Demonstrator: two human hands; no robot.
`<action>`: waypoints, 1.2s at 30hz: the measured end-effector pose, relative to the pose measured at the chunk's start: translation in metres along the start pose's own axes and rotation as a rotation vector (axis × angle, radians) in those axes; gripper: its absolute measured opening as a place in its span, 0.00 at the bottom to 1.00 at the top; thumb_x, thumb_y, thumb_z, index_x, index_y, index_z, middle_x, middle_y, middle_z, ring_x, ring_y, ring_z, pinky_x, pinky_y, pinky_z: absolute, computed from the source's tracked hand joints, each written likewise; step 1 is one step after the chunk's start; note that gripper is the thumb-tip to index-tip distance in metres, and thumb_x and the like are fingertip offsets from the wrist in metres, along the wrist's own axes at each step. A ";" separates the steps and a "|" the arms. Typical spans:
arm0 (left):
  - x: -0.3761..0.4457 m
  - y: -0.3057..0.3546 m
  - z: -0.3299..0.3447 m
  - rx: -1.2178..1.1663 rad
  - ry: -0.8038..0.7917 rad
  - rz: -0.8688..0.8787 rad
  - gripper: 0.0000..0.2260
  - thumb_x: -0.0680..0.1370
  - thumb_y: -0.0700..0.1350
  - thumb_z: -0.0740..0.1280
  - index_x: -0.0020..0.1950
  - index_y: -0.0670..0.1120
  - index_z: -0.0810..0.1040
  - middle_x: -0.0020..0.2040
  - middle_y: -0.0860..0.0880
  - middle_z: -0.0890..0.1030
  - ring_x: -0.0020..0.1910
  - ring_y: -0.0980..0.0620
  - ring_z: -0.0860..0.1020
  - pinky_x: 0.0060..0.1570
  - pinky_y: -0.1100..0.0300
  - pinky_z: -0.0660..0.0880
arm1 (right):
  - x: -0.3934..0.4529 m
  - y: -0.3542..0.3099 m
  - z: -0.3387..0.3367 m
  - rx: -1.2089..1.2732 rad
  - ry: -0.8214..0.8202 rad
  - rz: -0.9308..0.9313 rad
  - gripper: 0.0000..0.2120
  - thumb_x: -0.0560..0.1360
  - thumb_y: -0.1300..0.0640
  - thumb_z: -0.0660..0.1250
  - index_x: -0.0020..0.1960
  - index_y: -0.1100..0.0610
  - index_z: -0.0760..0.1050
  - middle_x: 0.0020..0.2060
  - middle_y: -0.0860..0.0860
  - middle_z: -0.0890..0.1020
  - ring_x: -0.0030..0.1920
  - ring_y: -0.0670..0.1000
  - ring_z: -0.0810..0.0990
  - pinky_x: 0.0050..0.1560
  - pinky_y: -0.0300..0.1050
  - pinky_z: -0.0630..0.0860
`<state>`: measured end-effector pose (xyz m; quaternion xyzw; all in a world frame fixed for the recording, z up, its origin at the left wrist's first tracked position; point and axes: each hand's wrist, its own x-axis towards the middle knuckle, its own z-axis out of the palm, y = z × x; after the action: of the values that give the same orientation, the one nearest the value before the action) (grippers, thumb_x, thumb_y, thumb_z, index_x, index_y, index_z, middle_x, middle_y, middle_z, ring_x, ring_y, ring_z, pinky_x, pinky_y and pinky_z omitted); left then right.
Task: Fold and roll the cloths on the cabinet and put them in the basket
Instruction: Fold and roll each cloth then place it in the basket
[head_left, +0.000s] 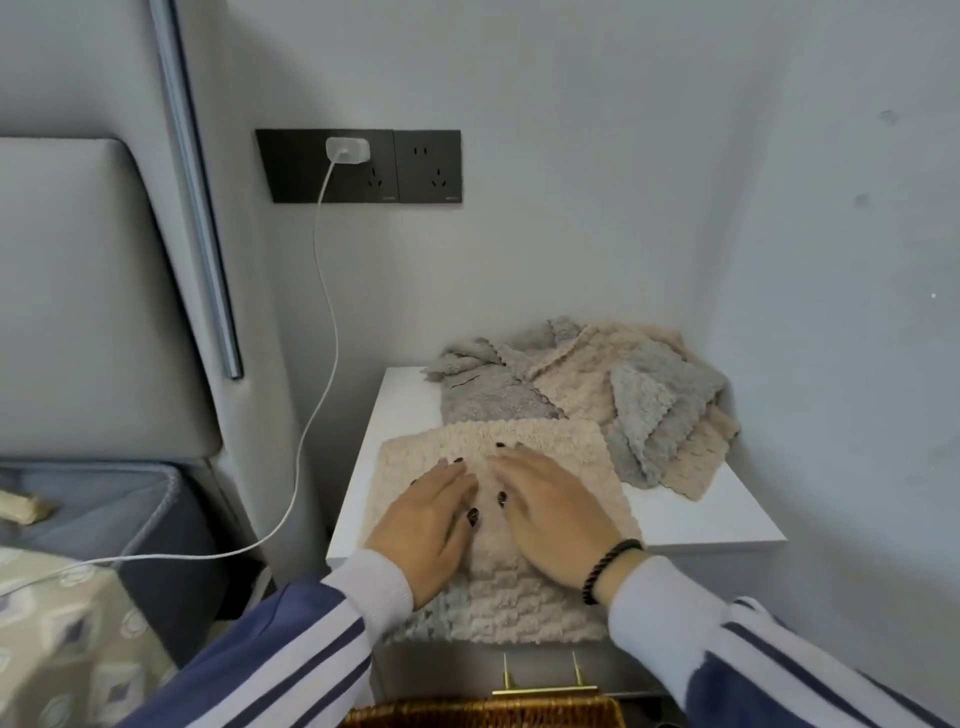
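Note:
A beige fluffy cloth (550, 441) lies spread flat on the white cabinet (691, 519), its near end hanging over the front edge. My left hand (426, 525) and my right hand (556, 519) rest side by side on it, palms down with fingers straight. A pile of grey and beige cloths (597, 389) sits crumpled at the back of the cabinet against the wall. The woven basket (488, 714) shows only its rim at the bottom edge, below the cabinet front.
A white charger cable (322, 332) hangs from the wall socket (358, 166) down to the bed at left. A padded headboard (88, 291) stands left of the cabinet. A brass drawer handle (543, 688) sticks out above the basket.

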<state>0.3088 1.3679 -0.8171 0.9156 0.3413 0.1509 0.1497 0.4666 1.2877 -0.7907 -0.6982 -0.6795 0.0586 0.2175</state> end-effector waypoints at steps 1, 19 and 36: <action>0.009 -0.003 0.007 0.064 -0.034 -0.008 0.36 0.74 0.64 0.37 0.78 0.47 0.54 0.78 0.50 0.52 0.77 0.54 0.48 0.70 0.66 0.39 | 0.008 0.004 0.012 -0.077 -0.038 -0.019 0.23 0.82 0.55 0.51 0.77 0.52 0.56 0.77 0.47 0.57 0.76 0.47 0.50 0.74 0.43 0.47; 0.052 -0.054 -0.029 0.081 -0.168 -0.374 0.40 0.77 0.63 0.59 0.78 0.47 0.42 0.78 0.50 0.55 0.76 0.50 0.56 0.74 0.47 0.54 | 0.047 0.097 -0.017 -0.021 -0.010 0.508 0.42 0.72 0.39 0.67 0.77 0.50 0.51 0.75 0.51 0.58 0.75 0.54 0.54 0.72 0.54 0.58; 0.107 -0.046 -0.071 -0.153 0.358 -0.448 0.07 0.69 0.50 0.74 0.37 0.51 0.78 0.40 0.53 0.80 0.35 0.54 0.75 0.34 0.61 0.70 | 0.105 0.078 -0.042 0.342 0.634 0.472 0.08 0.75 0.62 0.66 0.39 0.52 0.76 0.38 0.50 0.80 0.31 0.49 0.79 0.29 0.42 0.74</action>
<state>0.3323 1.4848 -0.7518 0.7624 0.5434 0.2984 0.1853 0.5619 1.3819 -0.7601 -0.7718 -0.3811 0.0010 0.5090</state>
